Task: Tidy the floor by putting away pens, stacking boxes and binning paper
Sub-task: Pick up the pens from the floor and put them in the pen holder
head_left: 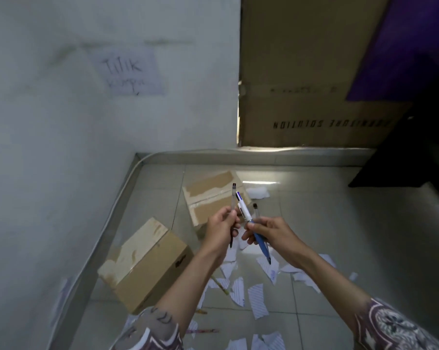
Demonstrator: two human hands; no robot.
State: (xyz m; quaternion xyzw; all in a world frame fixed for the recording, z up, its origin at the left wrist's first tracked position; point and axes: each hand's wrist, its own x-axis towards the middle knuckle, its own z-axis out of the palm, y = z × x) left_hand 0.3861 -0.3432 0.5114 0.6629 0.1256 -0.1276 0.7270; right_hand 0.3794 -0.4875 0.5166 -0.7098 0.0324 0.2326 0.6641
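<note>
We are seeing three pens held above the tiled floor (339, 223), two cardboard boxes (147, 263) lying on it left of the many torn paper scraps (257, 300). The left hand (219, 229) is pinching one clear pen (233, 205) upright. The right hand (271, 232), just beside it, is gripping a blue-and-white pen (251, 223) and another clear pen (256, 210).
</note>
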